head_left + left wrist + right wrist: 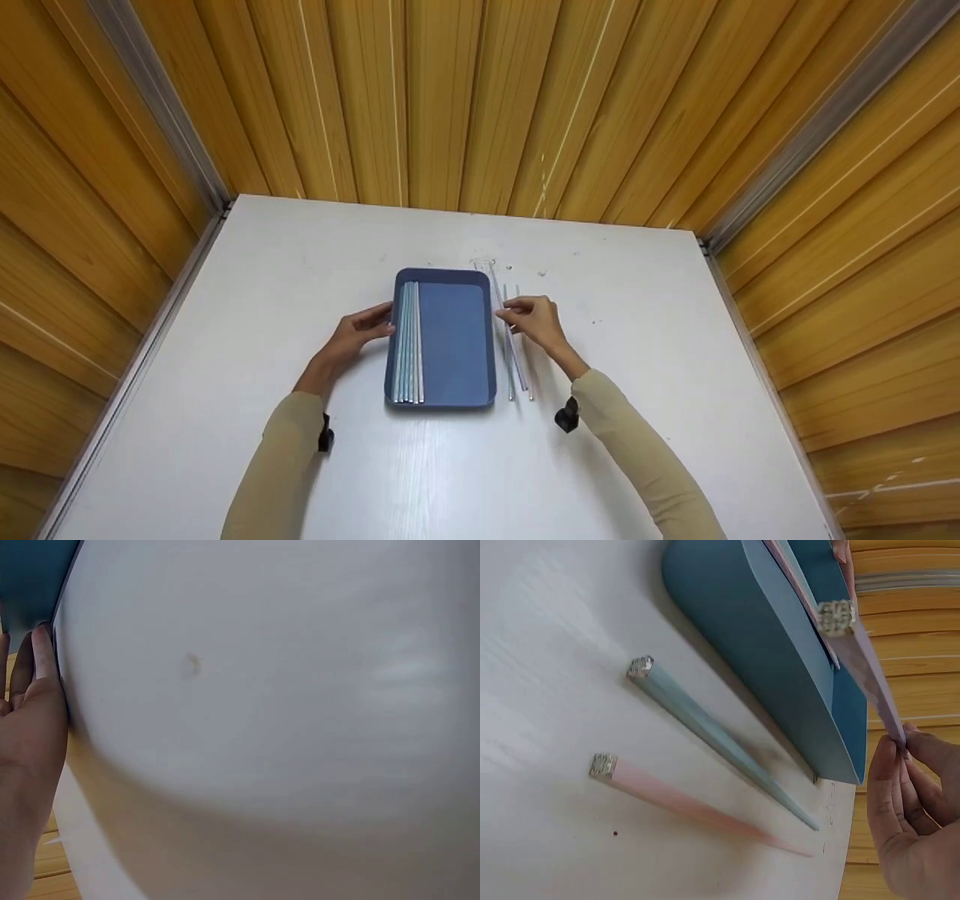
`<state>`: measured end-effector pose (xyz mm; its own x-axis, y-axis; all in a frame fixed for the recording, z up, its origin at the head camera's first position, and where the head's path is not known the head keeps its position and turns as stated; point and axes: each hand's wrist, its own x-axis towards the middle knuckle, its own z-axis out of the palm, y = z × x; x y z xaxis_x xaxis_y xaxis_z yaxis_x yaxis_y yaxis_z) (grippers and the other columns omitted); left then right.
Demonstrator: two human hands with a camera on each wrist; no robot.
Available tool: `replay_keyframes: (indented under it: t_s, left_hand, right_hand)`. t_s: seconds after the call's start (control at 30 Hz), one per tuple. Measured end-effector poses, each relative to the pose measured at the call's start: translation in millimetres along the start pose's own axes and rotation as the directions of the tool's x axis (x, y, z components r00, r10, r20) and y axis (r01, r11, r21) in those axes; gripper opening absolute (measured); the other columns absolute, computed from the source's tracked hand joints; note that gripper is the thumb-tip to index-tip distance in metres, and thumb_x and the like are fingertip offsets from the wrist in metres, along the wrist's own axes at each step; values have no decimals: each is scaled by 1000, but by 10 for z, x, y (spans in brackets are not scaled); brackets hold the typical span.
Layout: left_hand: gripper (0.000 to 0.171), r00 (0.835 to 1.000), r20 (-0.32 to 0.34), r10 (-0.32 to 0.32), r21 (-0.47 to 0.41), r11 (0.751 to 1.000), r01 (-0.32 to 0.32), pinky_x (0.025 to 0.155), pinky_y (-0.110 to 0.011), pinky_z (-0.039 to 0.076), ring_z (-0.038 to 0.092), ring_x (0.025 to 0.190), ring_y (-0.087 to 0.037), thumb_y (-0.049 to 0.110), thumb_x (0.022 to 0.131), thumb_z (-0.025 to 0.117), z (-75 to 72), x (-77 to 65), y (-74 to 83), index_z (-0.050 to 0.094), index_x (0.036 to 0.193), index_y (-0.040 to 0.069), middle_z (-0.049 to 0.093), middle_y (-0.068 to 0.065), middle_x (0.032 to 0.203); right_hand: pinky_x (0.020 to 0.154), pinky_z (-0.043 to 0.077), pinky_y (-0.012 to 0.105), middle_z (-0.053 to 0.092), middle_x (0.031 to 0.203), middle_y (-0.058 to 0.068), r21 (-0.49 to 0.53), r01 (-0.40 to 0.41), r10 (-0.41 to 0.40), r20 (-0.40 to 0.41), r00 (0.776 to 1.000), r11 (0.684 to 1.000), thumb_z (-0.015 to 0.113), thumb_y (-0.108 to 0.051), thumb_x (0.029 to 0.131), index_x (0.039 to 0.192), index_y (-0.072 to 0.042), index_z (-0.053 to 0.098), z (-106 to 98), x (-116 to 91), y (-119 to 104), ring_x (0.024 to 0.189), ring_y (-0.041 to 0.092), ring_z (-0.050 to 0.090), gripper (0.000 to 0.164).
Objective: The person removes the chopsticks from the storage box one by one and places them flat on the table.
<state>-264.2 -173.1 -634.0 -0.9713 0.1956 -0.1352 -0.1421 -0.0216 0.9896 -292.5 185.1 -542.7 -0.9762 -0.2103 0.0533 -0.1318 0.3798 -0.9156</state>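
My right hand (531, 319) pinches a lilac chopstick (866, 667) between thumb and fingers, just right of a blue tray (457, 345). The chopstick is raised and slants, its glittery square end toward the wrist camera. Below it on the table lie a pale blue chopstick (720, 746) and a pink chopstick (679, 801), side by side. Several chopsticks (409, 345), pale blue and pinkish, lie lengthwise in a row along the tray's left wall. My left hand (358, 330) touches the outside of that wall, fingers and thumb extended to the rim.
The white table (187, 375) carries the tray near its middle. Small marks (541, 273) dot the surface behind and right of the tray. Wood-patterned walls (442, 105) with metal posts (161, 97) at the corners enclose the table at the back and sides.
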Motion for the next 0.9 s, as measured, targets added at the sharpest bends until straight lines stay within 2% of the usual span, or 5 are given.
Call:
replay_keyframes:
  t_s: [0.07, 0.33, 0.5, 0.77, 0.9]
  left_hand:
    - [63, 1000, -1, 1, 2, 1000, -1, 115, -25, 45, 44, 148, -30, 13, 94, 75, -3, -6, 4, 50, 151, 7, 50, -16, 156]
    - [65, 1000, -16, -18, 8, 1000, 18, 128, -45, 29, 40, 150, -31, 17, 94, 75, -12, -44, 35, 48, 152, 8, 48, -15, 158]
    - [64, 1000, -25, -15, 20, 1000, 15, 127, -45, 32, 41, 150, -32, 15, 95, 74, -23, -49, 40, 48, 152, 6, 47, -17, 158]
    - [63, 999, -29, -12, 5, 1000, 13, 125, -42, 35, 43, 149, -31, 14, 93, 77, -2, -6, 16, 51, 150, 7, 49, -16, 156]
    - [64, 1000, -26, -13, 22, 1000, 14, 126, -44, 34, 42, 149, -31, 16, 93, 77, 15, -4, 3, 51, 150, 7, 49, -15, 157]
  right_hand:
    - [56, 62, 22, 75, 90, 31, 12, -14, 14, -27, 1000, 1000, 79, -3, 87, 106, 15, 73, -64, 13, 99, 69, 38, 75, 27]
    - [55, 61, 21, 76, 87, 27, -3, -86, 85, -98, 992, 996, 81, -5, 86, 106, 13, 74, -256, -19, 301, 63, 23, 75, 28]
    - [53, 60, 20, 77, 85, 20, -38, -123, 116, -152, 982, 992, 81, -5, 87, 102, 9, 77, -310, -45, 439, 63, 19, 74, 21]
    - [51, 53, 13, 75, 84, 22, -117, -145, 117, -218, 969, 983, 79, -3, 86, 100, 9, 77, -341, -110, 664, 60, 8, 66, 19]
    - [52, 53, 13, 76, 87, 23, -132, -160, 122, -256, 959, 978, 79, -2, 86, 99, 9, 77, -331, -142, 748, 62, 10, 67, 17]
